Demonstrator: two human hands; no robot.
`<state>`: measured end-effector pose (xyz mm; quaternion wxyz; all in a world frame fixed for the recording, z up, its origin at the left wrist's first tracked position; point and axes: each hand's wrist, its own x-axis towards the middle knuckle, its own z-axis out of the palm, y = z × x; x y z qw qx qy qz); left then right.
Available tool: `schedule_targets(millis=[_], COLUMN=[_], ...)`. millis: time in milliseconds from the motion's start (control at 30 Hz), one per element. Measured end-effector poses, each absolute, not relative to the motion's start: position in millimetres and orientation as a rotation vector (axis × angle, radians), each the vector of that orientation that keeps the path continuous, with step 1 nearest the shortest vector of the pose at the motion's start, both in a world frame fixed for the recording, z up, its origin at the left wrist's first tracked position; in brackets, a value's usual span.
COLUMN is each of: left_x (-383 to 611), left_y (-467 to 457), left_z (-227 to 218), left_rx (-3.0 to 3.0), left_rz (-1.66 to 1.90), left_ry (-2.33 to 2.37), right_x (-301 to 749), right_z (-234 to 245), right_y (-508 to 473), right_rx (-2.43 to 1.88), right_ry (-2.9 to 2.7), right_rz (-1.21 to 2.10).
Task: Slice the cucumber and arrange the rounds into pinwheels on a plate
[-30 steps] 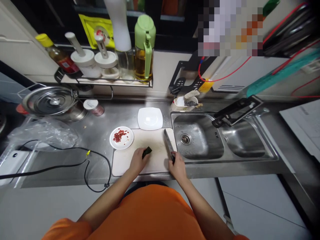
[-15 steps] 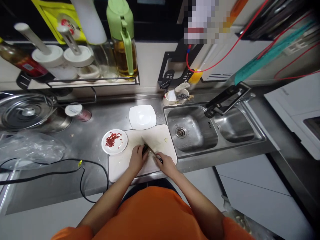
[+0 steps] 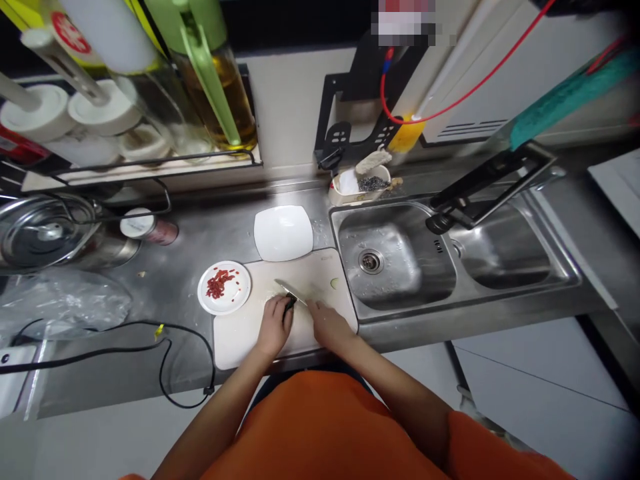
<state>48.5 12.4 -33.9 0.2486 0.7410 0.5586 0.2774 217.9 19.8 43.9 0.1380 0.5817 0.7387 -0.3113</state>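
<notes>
My right hand (image 3: 330, 325) is closed around the handle of a kitchen knife (image 3: 286, 287), its blade pointing up and left over the white cutting board (image 3: 235, 343). Bent fingers of my left hand (image 3: 273, 327) hold a dark piece of food (image 3: 289, 307) against the board, right beside the blade. Its exact kind is unclear. A thin pale-green slice (image 3: 334, 283) lies near the board's right edge. Small wet bits are scattered around the blade.
A white plate of red dried berries (image 3: 219, 283) overlaps the board's upper left corner. Behind the board sits a square white dish (image 3: 283, 233). The double sink (image 3: 400, 310) lies to the right. A black cable (image 3: 187, 325) loops at the left.
My right hand has turned so that the knife's black handle end no longer shows, and the blade lies flatter. My left hand stays on the dark piece. The view has shifted closer.
</notes>
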Motion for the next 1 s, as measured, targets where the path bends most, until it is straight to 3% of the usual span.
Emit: schedule_targets(millis=[1000], left_x=[44], left_y=[10], left_z=[-39], left_rx=[2.18], left_rz=[0.738], left_ry=[1.498], right_x=[224], right_z=[72], right_y=[-2], right_rx=[1.561], right_ry=[1.932], right_rz=[-0.962])
